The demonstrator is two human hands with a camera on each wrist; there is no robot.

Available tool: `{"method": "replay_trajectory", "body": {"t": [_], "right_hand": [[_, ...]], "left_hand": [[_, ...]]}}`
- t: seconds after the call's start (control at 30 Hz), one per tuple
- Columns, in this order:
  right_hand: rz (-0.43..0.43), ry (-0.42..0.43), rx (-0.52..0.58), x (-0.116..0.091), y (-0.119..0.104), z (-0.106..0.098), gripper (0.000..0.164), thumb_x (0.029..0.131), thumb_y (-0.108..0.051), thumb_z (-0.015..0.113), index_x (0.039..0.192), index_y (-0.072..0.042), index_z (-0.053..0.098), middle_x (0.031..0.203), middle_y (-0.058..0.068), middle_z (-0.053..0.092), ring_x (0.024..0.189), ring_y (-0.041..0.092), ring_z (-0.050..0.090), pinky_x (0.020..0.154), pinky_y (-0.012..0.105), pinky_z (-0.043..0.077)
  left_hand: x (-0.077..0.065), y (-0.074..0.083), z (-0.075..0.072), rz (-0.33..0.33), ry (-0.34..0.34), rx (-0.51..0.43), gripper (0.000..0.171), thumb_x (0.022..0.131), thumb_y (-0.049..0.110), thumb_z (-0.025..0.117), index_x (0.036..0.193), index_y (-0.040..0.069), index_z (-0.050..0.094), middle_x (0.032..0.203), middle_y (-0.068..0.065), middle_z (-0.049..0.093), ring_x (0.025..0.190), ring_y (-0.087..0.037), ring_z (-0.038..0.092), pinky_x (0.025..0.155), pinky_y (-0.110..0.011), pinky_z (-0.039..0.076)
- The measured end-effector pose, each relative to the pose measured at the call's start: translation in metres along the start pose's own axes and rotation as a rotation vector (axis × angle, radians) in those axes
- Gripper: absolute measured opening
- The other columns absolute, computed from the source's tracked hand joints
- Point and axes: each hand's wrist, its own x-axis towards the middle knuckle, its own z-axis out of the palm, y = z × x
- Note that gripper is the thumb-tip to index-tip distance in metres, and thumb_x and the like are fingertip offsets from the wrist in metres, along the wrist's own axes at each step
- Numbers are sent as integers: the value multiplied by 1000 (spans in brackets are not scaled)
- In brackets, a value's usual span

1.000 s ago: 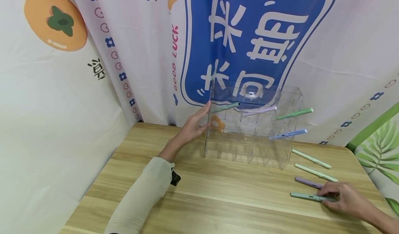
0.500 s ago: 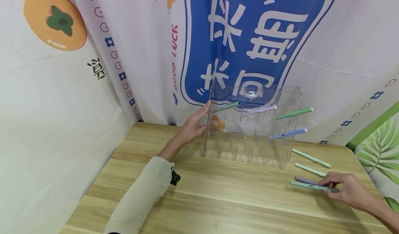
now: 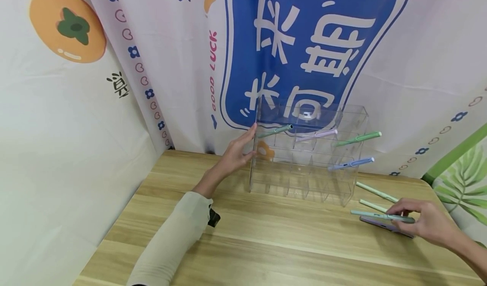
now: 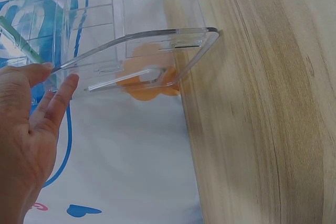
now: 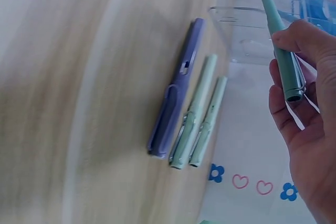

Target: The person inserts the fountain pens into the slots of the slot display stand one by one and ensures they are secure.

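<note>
While my right hand (image 3: 429,223) pinches the teal pen (image 3: 370,214) above the worktop (image 3: 285,246), long axis nearly crosswise and free end leftward, the clear rack (image 3: 300,164) stands beyond it to the left, its left side touched by the spread fingers of my left hand (image 3: 236,154).
</note>
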Motion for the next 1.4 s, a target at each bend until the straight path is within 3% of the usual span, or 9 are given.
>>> {"method": "replay_trajectory", "body": {"t": [0.5,1.0,1.27,1.4], "right_hand": [[-41,44,-23,22,-14,-16,57,58,16,91,95,-27,80,90,-18,72,73,-3,61,60,11,45],[-183,116,-71,49,-16,-32,63,46,17,90,94,-23,82,93,-11,77,90,-10,67,76,5,54],[-118,130,-73,59,-25,-35,59,50,16,91,95,-21,82,97,-14,76,98,-14,63,90,0,47],[-147,123,-71,68,-28,-37,58,51,16,91,95,-20,82,96,-11,77,94,-12,65,86,1,50]], "left_hand": [[-1,-2,4,6,-2,6,90,91,-15,74,165,-2,25,173,-13,22,159,-29,28,125,-33,38],[0,0,3,10,9,-6,89,90,-16,73,164,-3,26,173,-17,23,159,-29,28,125,-33,38],[0,0,3,0,6,-6,89,90,-16,73,164,-3,26,173,-13,22,159,-28,27,126,-33,36],[0,-1,2,-2,5,3,89,90,-15,74,165,-3,26,173,-11,21,159,-28,27,125,-33,37]]}}
